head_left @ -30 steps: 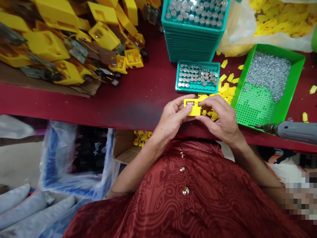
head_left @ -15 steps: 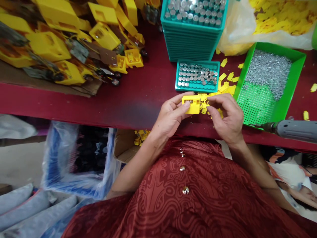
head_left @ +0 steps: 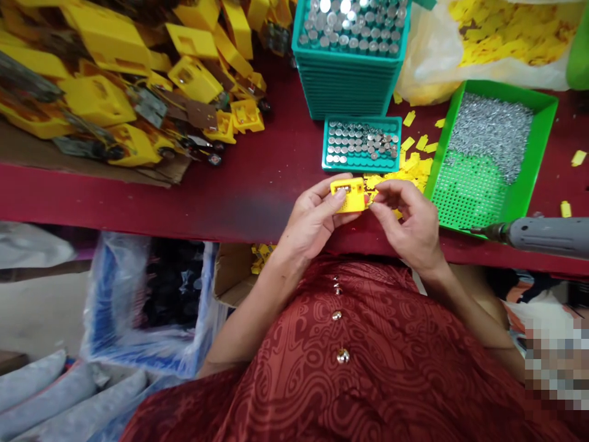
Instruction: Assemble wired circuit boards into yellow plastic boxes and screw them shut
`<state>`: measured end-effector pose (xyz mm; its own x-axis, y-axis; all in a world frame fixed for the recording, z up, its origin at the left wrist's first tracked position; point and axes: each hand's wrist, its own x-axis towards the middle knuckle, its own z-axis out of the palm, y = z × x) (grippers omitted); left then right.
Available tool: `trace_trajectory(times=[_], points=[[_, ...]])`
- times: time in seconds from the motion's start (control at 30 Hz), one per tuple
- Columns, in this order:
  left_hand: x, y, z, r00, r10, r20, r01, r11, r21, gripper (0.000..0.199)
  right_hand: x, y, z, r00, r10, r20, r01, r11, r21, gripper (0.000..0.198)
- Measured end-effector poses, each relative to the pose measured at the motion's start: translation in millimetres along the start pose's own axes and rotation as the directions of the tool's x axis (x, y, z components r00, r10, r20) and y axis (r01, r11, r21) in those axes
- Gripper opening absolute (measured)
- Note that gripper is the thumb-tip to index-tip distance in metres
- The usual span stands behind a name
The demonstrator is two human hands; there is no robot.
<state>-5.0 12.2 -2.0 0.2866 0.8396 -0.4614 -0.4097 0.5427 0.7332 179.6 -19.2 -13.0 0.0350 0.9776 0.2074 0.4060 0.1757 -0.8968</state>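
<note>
A small yellow plastic housing [head_left: 353, 201] with an open compartment is gripped in my left hand [head_left: 309, 220], the thumb lying across its face. Something metallic shows inside the compartment, possibly button cells. At the housing's right edge, my right hand [head_left: 411, 228] has thumb and forefinger drawn together. Whatever lies between those fingertips is too small to make out; a bit of red shows beside them. Loose flat yellow pieces [head_left: 416, 167] lie just behind this hand. Beyond my hands sits a shallow teal tray [head_left: 327, 164] with rows of round silver button cells.
A stack of teal trays [head_left: 347, 86] rises behind. To the right are a green basket [head_left: 543, 123] of small metal screws, a grey power screwdriver [head_left: 550, 237] and a bag of yellow pieces [head_left: 515, 34]. Yellow toy bodies [head_left: 99, 101] fill a carton at left; a lined blue crate [head_left: 142, 359] stands below.
My right hand has moved left, its fingertips now at the housing's right edge and closer together. The left hand still grips the housing, now tilted slightly. The whole view has shifted a little.
</note>
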Motion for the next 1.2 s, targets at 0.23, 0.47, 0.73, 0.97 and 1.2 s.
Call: trace_trajectory(times=[0.23,0.47,0.73,0.97,1.2], points=[[-8,-2,0,0.993,-0.117,-0.001,0.116,0.989,0.091,0.032,11,2,-9,0.993,-0.069,0.095,0.080,0.990,-0.118,0.009],[-9,-2,-7,0.994,-0.107,-0.027,0.110,0.984,0.137,0.036,15,9,-3,0.985,-0.154,0.082,0.169,0.960,-0.223,0.014],[-10,8,-26,0.992,0.028,-0.124,-0.016,0.995,0.099,0.032,20,24,-14,0.876,-0.269,0.400,0.442,0.778,-0.447,0.027],[-12,8,-28,0.993,-0.008,-0.120,0.017,0.997,0.076,0.031,12,35,12,0.898,-0.261,0.354,0.424,0.729,-0.538,0.025],[-12,8,-28,0.990,-0.015,-0.138,0.020,0.999,0.040,0.039,26,26,3,0.979,-0.013,0.205,0.045,0.988,-0.150,0.019]])
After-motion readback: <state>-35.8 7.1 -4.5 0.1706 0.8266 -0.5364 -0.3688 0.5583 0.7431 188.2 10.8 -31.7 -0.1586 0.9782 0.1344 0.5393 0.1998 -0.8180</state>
